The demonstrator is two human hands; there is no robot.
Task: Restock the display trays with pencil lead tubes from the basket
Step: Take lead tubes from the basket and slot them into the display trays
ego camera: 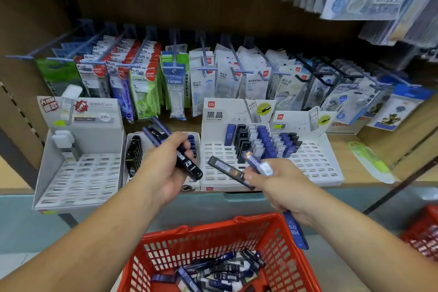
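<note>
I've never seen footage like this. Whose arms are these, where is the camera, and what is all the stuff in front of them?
No machine here: a person wears a camera on the head, looking down at their own arms in a stationery shop. The left hand grips a bundle of pencil lead tubes. The right hand holds a few more, black and blue. On the shelf stand white display trays with rows of slots, mostly unfilled. Below sits a red basket holding loose tubes. Packets hang on hooks behind.

Both hands (166, 168) gripping lead tubes (187, 161), red basket (213, 239) below
</note>
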